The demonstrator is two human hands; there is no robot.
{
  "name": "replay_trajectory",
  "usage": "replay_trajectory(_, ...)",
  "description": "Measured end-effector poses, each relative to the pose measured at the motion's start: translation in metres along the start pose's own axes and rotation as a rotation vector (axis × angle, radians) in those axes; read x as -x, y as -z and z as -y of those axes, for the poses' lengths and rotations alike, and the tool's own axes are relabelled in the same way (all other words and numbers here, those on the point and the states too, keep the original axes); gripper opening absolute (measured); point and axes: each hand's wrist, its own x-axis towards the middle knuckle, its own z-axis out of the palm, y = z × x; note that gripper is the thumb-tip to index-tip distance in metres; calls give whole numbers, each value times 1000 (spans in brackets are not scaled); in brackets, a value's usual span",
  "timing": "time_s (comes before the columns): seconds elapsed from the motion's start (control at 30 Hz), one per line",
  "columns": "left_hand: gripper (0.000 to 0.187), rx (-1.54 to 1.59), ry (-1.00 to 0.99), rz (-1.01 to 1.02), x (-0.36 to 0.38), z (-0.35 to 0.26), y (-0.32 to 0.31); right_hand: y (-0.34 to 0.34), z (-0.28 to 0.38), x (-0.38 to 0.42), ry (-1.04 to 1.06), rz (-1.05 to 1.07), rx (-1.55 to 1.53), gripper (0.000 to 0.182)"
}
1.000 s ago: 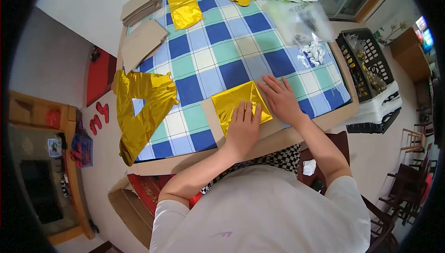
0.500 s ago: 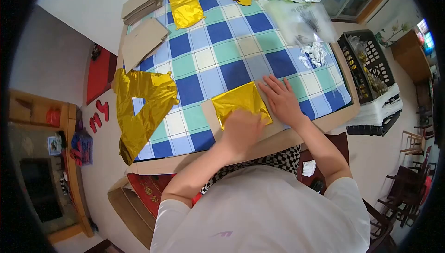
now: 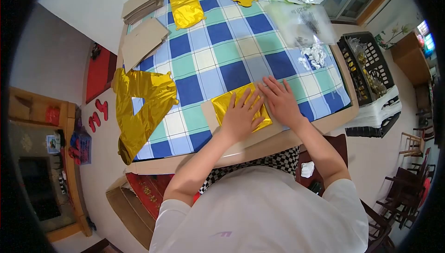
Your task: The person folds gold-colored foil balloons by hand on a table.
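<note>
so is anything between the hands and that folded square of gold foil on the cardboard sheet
Nothing visible. The left hand lies flat on the folded square of shiny gold foil, and the right hand presses its right edge. The foil rests on a brown cardboard sheet on the blue and green checked tablecloth.

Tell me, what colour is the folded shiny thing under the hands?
Gold: the folded foil piece shows best in the head view.

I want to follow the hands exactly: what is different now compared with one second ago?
The left hand slid forward, away from the person, over the folded gold foil and now lies flat on its middle, covering more of it. The right hand stayed flat at the foil's right edge. The foil stayed in place on the cardboard sheet; nothing was picked up.
</note>
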Motion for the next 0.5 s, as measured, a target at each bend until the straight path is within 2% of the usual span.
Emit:
replay_trajectory(0.13,66,37,13,128,15,-19,7,-1,0,1,3,2,7,47)
replay_trajectory(0.37,69,65,18,65,29,-28,2,0,0,-2,-19,24,-27,46)
replay_trajectory(0.43,69,77,5,39,30,-26,1,1,14,-11,-12,-29,-128,45)
replay_trajectory(0.5,63,175,13,2,29,-25,0,-4,23,-15,-7,-44,-182,45)
